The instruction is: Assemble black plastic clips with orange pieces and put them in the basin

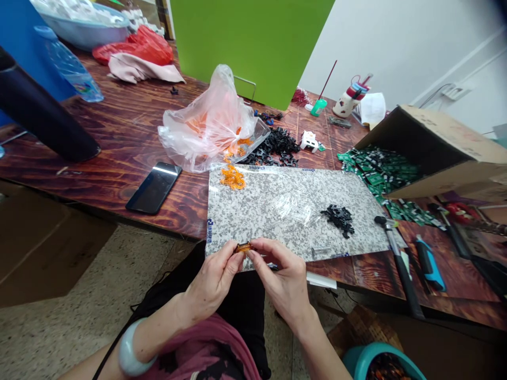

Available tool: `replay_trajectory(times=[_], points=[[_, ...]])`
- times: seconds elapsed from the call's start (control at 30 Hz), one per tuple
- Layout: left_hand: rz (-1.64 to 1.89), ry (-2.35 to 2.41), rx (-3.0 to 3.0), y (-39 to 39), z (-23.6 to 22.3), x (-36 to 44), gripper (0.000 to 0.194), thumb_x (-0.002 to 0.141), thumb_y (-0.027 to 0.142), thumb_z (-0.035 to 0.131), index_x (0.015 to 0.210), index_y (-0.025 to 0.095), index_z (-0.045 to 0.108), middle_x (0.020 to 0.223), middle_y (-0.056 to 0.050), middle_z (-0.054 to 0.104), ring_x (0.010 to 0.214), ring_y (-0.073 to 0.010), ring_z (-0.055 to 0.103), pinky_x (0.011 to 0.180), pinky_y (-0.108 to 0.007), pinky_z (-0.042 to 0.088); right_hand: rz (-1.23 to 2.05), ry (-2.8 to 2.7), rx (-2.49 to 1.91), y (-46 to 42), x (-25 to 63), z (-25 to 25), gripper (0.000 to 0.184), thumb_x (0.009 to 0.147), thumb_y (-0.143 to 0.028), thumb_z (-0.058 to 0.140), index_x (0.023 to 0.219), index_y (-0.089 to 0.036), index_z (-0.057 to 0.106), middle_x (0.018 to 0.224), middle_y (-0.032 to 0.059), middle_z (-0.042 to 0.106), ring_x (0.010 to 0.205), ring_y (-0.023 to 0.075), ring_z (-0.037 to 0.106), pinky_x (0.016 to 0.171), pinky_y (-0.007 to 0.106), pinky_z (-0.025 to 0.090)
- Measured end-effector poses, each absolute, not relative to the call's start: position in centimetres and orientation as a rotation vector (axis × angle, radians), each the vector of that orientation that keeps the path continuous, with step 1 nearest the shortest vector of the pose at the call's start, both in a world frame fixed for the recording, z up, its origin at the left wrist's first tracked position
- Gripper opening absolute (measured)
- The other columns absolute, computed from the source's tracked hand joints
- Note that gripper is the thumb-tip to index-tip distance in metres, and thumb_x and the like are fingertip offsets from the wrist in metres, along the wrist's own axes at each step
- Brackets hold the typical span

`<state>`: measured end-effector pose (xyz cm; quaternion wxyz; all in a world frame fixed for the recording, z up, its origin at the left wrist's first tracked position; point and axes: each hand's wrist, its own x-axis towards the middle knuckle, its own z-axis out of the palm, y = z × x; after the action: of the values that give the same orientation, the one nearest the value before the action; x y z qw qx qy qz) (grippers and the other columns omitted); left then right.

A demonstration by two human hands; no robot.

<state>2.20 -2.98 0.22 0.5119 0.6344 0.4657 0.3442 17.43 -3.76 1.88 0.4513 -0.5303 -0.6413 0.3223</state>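
Observation:
Over the near edge of a speckled granite-pattern board (257, 221), my left hand (212, 279) and my right hand (281, 279) both pinch a small orange part (243, 247) between their fingertips. A heap of orange pieces (233, 178) lies at the board's far left corner. To the right sits a pile of small black plastic parts (338, 220). A crumpled clear plastic film (293, 206) rests mid-board. Beyond the board, a translucent plastic bag (209, 124) holds more orange pieces.
The varnished wooden table (119, 126) also bears black parts (273, 148), a smartphone (154, 187), a hammer (398, 264), green circuit boards (376, 174) spilling from a tipped cardboard box (431, 153), and a dark cylinder (43, 111). A teal basin (376, 361) sits on the floor at lower right.

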Motion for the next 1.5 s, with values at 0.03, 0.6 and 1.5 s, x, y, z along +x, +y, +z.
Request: replay_trajectory(times=[0.03, 0.6, 1.5], points=[[0.828, 1.118, 1.549, -3.0, 0.2, 2.1, 0.023, 0.093, 0.030, 0.036, 0.074, 0.022, 0.047, 0.065, 0.002, 0.049, 0.058, -0.0156, 0.047, 0.057, -0.025, 0.036, 0.849, -1.567, -1.317, -3.7, 17.6, 2.0, 0.016, 0.083, -0.019, 0.060, 0.098, -0.021, 0.065, 0.093, 0.0053, 0.068, 0.079, 0.0157, 0.066, 0.066, 0.026, 0.056], [0.735, 0.917, 1.824, -3.0, -0.1, 1.0, 0.018, 0.093, 0.021, 0.037, 0.083, 0.020, 0.052, 0.070, 0.000, 0.051, 0.063, -0.0148, 0.048, 0.061, -0.024, 0.038, 1.227, -1.574, -1.222, -4.0, 18.7, 2.6, 0.010, 0.084, -0.028, 0.062, 0.089, -0.020, 0.065, 0.084, 0.0021, 0.065, 0.078, 0.0141, 0.060, 0.069, 0.024, 0.049], [0.794, 0.804, 2.028, -3.0, -0.1, 0.7, 0.021, 0.094, 0.017, 0.033, 0.079, 0.019, 0.048, 0.066, 0.002, 0.049, 0.060, -0.0121, 0.047, 0.056, -0.021, 0.038, 1.214, -1.548, -1.193, -4.9, 18.9, 2.1, 0.012, 0.083, -0.025, 0.064, 0.095, -0.023, 0.066, 0.091, 0.0027, 0.066, 0.085, 0.0150, 0.060, 0.069, 0.024, 0.048]])
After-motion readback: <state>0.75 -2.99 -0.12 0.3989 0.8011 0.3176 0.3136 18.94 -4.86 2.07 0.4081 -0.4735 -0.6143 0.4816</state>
